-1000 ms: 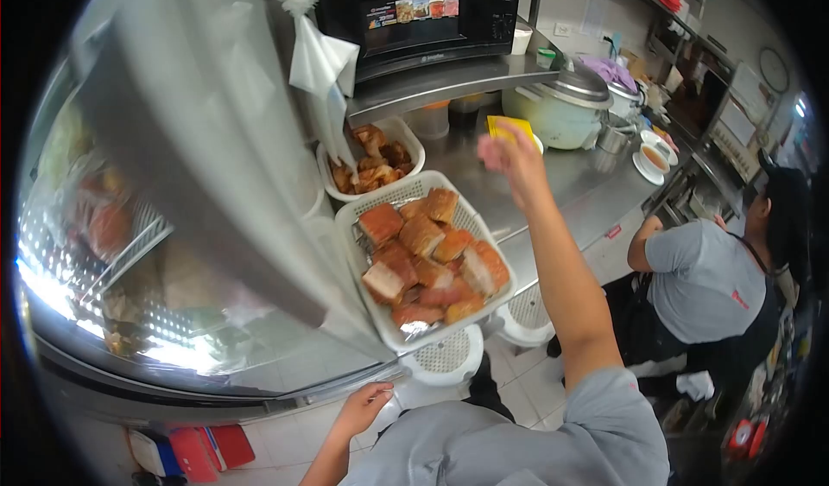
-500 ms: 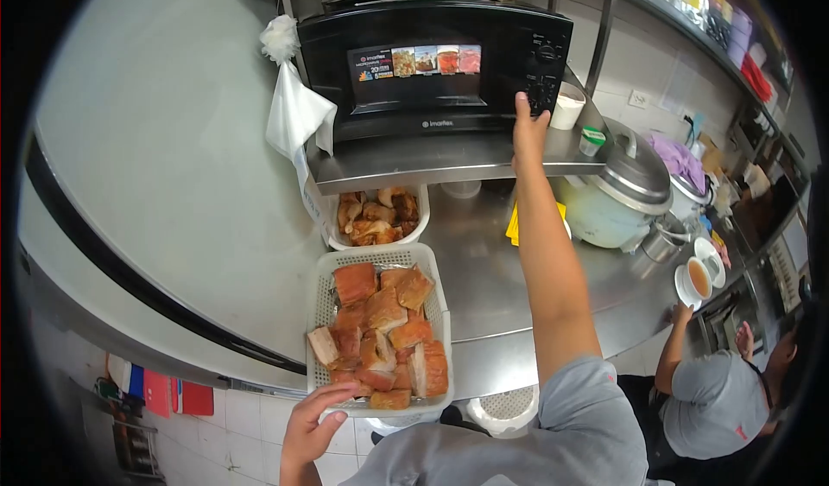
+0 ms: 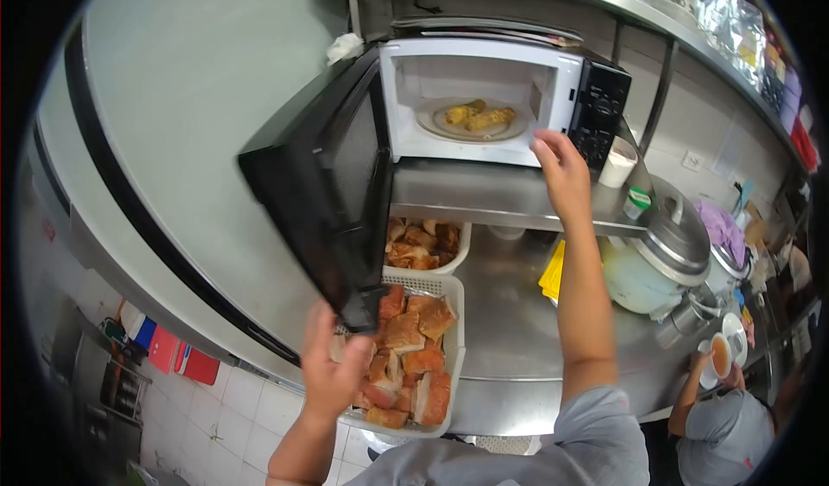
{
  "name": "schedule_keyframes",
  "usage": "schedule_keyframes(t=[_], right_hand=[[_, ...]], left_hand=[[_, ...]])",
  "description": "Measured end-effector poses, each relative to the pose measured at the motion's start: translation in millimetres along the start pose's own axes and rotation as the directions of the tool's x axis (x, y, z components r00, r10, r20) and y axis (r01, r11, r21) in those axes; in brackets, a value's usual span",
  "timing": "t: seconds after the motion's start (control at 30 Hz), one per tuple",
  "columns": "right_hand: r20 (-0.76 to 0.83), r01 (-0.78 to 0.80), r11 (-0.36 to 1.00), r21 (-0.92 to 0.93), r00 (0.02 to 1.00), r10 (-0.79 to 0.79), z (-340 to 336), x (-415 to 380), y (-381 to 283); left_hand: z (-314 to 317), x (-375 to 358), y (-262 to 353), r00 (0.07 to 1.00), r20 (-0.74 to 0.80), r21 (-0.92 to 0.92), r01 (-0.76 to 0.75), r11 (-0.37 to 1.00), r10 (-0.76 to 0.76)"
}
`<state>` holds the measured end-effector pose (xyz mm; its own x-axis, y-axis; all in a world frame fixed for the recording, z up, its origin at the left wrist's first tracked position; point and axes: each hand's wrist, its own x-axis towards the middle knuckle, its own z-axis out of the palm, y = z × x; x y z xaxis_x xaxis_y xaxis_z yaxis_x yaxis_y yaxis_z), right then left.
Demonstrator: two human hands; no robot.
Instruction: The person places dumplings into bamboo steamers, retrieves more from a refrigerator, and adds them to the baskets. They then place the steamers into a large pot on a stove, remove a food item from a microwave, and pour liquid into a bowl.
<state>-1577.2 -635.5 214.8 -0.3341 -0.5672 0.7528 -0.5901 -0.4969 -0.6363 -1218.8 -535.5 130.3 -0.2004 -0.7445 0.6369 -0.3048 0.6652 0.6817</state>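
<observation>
The black microwave (image 3: 604, 110) stands on a steel shelf with its door (image 3: 319, 166) swung wide to the left. Inside, several yellowish food pieces (image 3: 490, 120) lie on a glass plate (image 3: 436, 129). My right hand (image 3: 563, 168), fingers apart and holding nothing, is in front of the lower right corner of the microwave opening. Near the door's lower edge is my left hand (image 3: 332, 369), its fingers spread, slightly blurred; whether it touches the door is unclear. Below the door, a white basket (image 3: 458, 339) holds several chunks of browned meat (image 3: 423, 361).
Under the shelf sits a second white container (image 3: 465, 242) of browned meat. A large lidded pot (image 3: 643, 270), a yellow item (image 3: 553, 270) and a small green-lidded cup (image 3: 637, 201) are at the right. Far right, a co-worker (image 3: 725, 434) holds a bowl of orange-brown liquid (image 3: 719, 356).
The microwave door has opened, showing the plate and food inside. My right hand has left the control panel side, and my left hand has risen toward the door. The camera view has shifted left.
</observation>
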Motion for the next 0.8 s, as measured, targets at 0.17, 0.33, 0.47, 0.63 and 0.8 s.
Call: schedule_keyframes(t=[0.17,0.33,0.47,0.63,0.8], right_hand=[[0.247,0.009,0.767,-0.642,0.949,0.196,67,117,40],[0.612,0.484,0.394,-0.781,0.719,0.329,107,167,89],[0.709,0.579,0.413,-0.703,0.622,0.334,104,168,69],[0.711,0.519,0.524,-0.675,0.648,0.274,110,187,48],[0.708,0.589,0.412,-0.695,0.661,0.249,133,182,103]], left_hand=[[-19,10,-14,0.968,-0.203,-0.123,0.122,0.985,-0.146],[-35,11,-17,0.979,-0.196,0.206,0.1,0.973,-0.059],[-37,-8,-28,0.948,-0.31,0.227,0.152,0.962,-0.077],[-40,-25,-34,0.929,-0.316,0.159,0.253,0.954,-0.194],[-38,-23,-34,0.931,-0.307,0.099,0.238,0.966,-0.198]])
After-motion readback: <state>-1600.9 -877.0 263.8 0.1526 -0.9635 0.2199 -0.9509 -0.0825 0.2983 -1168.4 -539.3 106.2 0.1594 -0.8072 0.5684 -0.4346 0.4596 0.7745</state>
